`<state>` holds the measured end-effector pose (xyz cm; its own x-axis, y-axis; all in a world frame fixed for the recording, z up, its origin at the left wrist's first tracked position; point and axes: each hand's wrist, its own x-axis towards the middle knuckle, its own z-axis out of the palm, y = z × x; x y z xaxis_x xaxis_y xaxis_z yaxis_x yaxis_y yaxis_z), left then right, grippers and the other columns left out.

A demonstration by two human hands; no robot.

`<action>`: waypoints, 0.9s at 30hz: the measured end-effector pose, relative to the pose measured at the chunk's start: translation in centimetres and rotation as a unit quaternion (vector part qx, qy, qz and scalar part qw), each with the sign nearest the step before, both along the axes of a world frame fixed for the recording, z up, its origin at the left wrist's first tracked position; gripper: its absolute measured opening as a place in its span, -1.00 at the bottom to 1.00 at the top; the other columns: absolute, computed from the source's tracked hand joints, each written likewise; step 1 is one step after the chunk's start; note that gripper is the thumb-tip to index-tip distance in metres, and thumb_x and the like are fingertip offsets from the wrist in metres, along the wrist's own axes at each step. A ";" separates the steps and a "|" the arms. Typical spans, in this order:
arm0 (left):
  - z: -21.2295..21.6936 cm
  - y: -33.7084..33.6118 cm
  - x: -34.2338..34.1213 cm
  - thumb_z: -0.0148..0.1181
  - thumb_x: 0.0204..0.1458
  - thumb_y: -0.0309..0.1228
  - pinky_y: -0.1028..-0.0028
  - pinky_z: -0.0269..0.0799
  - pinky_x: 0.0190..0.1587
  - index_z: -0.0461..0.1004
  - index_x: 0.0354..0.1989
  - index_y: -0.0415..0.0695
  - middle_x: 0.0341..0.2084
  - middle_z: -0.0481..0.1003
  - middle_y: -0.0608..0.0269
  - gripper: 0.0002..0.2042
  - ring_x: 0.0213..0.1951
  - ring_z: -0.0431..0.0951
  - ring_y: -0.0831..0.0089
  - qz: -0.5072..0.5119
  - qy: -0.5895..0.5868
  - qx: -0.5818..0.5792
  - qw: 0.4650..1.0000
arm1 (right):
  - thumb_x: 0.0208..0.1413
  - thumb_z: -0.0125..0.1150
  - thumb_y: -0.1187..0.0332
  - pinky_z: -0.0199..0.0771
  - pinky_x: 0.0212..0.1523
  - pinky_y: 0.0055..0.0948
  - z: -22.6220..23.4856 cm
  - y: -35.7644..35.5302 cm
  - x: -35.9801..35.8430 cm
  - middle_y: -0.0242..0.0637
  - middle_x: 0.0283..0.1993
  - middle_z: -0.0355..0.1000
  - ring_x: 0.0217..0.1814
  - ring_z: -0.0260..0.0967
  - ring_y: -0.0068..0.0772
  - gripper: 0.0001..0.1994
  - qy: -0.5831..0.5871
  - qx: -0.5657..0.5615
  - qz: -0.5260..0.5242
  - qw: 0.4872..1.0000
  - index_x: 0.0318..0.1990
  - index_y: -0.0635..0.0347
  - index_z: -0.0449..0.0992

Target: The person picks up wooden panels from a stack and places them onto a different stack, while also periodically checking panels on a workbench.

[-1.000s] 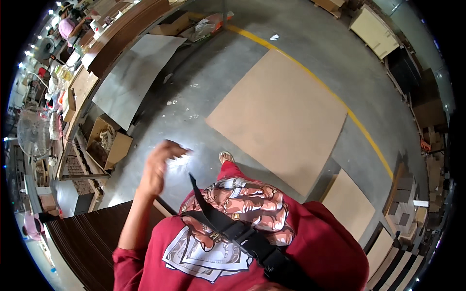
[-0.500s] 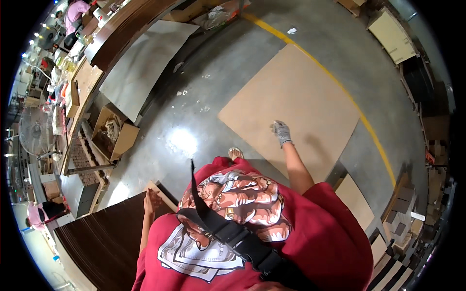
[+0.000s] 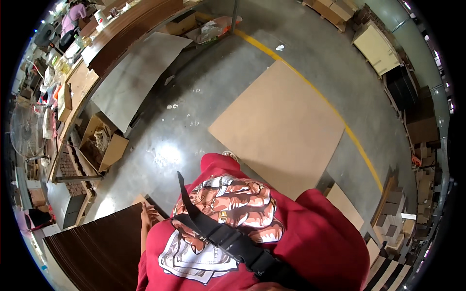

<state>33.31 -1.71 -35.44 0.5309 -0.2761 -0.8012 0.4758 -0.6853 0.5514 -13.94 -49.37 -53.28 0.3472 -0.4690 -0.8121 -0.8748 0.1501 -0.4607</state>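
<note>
My left hand (image 3: pixel 149 214) is bare and stands at the corner of a tall stack of dark brown sheets (image 3: pixel 97 245). Its fingers are stretched out beside a pale wooden edge (image 3: pixel 141 200); whether they touch it I cannot tell. My right hand is out of sight, with the red sleeve (image 3: pixel 320 223) covering that side. A large tan board (image 3: pixel 286 121) lies flat on the floor ahead of me, and one sandaled foot (image 3: pixel 230 155) shows at its near left edge.
A workbench (image 3: pixel 73 92) runs along the left, with a grey sheet (image 3: pixel 141 72) leaning against it and an open cardboard box (image 3: pixel 114 150) below. A yellow line (image 3: pixel 310 87) curves past the board. Stacked boxes (image 3: pixel 391 208) and a cream cabinet (image 3: pixel 376 48) stand at the right.
My gloved right hand, held over the tan board before, has gone out of view. The view has shifted, and my left hand stays by the dark stack.
</note>
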 end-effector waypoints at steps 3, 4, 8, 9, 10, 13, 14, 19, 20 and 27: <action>-1.0 -0.5 1.4 -0.34 -0.09 0.43 0.14 0.42 -0.31 0.38 -0.01 -0.23 -0.30 0.51 -0.11 -0.11 -0.36 0.54 0.01 -0.008 0.004 -0.006 1.000 | 0.13 0.01 0.15 0.38 -0.55 -0.38 -0.1 -1.3 -2.6 -0.24 -0.43 0.50 -0.54 0.40 -0.39 -0.70 0.019 -0.019 -0.058 0.998 -0.34 0.20 0.53; -1.0 1.0 1.1 -0.34 -0.09 0.43 0.14 0.42 -0.31 0.38 -0.01 -0.23 -0.30 0.51 -0.11 -0.11 -0.36 0.54 0.01 0.005 0.002 0.001 1.000 | 0.14 0.01 0.16 0.38 -0.55 -0.38 0.4 -2.1 -1.2 -0.24 -0.43 0.51 -0.54 0.40 -0.38 -0.71 0.001 -0.024 -0.076 0.997 -0.34 0.20 0.53; -1.9 2.3 1.9 -0.33 -0.09 0.43 0.15 0.43 -0.29 0.39 -0.01 -0.24 -0.29 0.51 -0.13 -0.11 -0.35 0.54 0.01 0.011 0.008 0.006 1.000 | 0.15 0.00 0.17 0.39 -0.57 -0.37 3.8 -4.0 3.7 -0.23 -0.41 0.51 -0.54 0.41 -0.36 -0.72 -0.127 -0.038 -0.231 0.964 -0.31 0.20 0.52; -1.7 1.2 2.6 -0.33 -0.09 0.43 0.15 0.43 -0.29 0.39 -0.01 -0.24 -0.29 0.51 -0.13 -0.11 -0.35 0.54 0.01 -0.002 0.012 0.014 1.000 | 0.16 0.00 0.18 0.39 -0.57 -0.37 4.4 -4.0 4.2 -0.23 -0.41 0.51 -0.54 0.41 -0.36 -0.72 -0.153 -0.042 -0.264 0.951 -0.30 0.19 0.52; -2.2 2.6 2.2 -0.33 -0.09 0.43 0.15 0.43 -0.28 0.39 -0.01 -0.24 -0.29 0.51 -0.13 -0.11 -0.35 0.54 0.01 0.016 0.012 0.009 1.000 | 0.15 0.01 0.18 0.40 -0.56 -0.37 5.5 -4.6 6.4 -0.24 -0.41 0.51 -0.53 0.42 -0.35 -0.73 -0.161 -0.056 -0.200 0.965 -0.31 0.19 0.52; -2.5 2.4 2.4 -0.32 -0.09 0.43 0.16 0.43 -0.27 0.39 -0.02 -0.25 -0.28 0.51 -0.14 -0.11 -0.35 0.54 0.01 0.014 0.017 0.009 1.000 | 0.14 0.04 0.21 0.42 -0.52 -0.36 5.4 -4.7 7.9 -0.26 -0.39 0.52 -0.49 0.44 -0.32 -0.75 -0.167 -0.095 -0.053 0.980 -0.32 0.19 0.53; -2.5 2.2 2.2 -0.32 -0.09 0.42 0.16 0.43 -0.27 0.39 -0.02 -0.25 -0.28 0.51 -0.15 -0.11 -0.34 0.54 0.01 0.011 0.019 0.006 1.000 | 0.14 0.03 0.20 0.41 -0.52 -0.36 5.0 -4.3 7.8 -0.26 -0.39 0.52 -0.49 0.43 -0.33 -0.75 -0.161 -0.091 -0.045 0.982 -0.31 0.19 0.52; -2.4 1.7 1.8 -0.31 -0.09 0.42 0.17 0.43 -0.24 0.39 -0.02 -0.26 -0.27 0.50 -0.16 -0.11 -0.34 0.54 0.00 0.006 0.020 -0.002 1.000 | 0.15 -0.01 0.17 0.38 -0.53 -0.34 2.0 -2.1 6.5 -0.27 -0.41 0.50 -0.50 0.39 -0.36 -0.72 -0.099 -0.039 -0.001 0.994 -0.30 0.18 0.50; -2.3 1.6 1.7 -0.30 -0.09 0.42 0.17 0.43 -0.24 0.39 -0.02 -0.26 -0.27 0.50 -0.16 -0.11 -0.33 0.54 0.00 0.002 0.020 0.000 1.000 | 0.15 -0.02 0.16 0.37 -0.53 -0.34 1.3 -1.5 5.8 -0.28 -0.42 0.49 -0.51 0.39 -0.36 -0.72 -0.086 -0.028 -0.001 0.996 -0.30 0.18 0.50; -3.5 1.7 1.5 -0.29 -0.09 0.41 0.19 0.44 -0.21 0.40 -0.03 -0.28 -0.26 0.50 -0.19 -0.11 -0.32 0.55 0.00 -0.002 0.056 0.002 0.998 | 0.16 -0.09 0.12 0.33 -0.54 -0.32 -3.3 -1.3 -1.5 -0.29 -0.44 0.47 -0.52 0.34 -0.40 -0.69 0.014 0.027 -0.023 0.999 -0.28 0.16 0.47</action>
<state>34.85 -0.02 -38.98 0.4378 -0.2750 -0.8560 0.5316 -0.6886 0.4931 -15.40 -50.63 -56.62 0.3031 -0.4399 -0.8454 -0.8785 0.2147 -0.4267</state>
